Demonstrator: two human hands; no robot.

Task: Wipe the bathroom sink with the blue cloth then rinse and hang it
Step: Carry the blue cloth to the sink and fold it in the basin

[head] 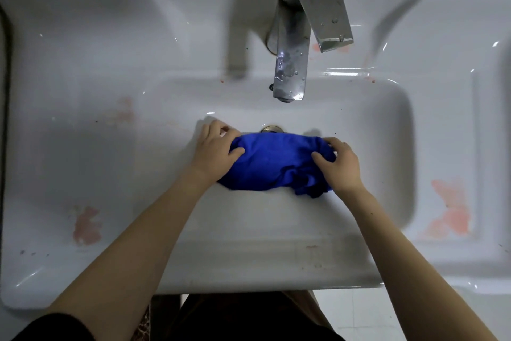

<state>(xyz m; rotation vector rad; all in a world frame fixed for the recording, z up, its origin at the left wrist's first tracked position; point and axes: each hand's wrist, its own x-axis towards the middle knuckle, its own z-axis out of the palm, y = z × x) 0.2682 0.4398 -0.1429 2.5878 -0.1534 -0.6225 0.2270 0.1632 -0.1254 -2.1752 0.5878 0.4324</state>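
The blue cloth (272, 162) lies bunched in the basin of the white sink (373, 125), just in front of the drain (272, 129), which it partly hides. My left hand (214, 147) grips the cloth's left end with thumb and fingers around it. My right hand (341, 163) holds the cloth's right end, where loose folds hang down. The metal faucet (291, 64) reaches over the basin's back edge; no water runs from its spout.
The faucet's lever handle (323, 6) juts out to the right, dotted with drops. Pink stains mark the sink's flat deck at left (85, 226) and right (450, 208). The sink's front rim (249, 271) is close to my body.
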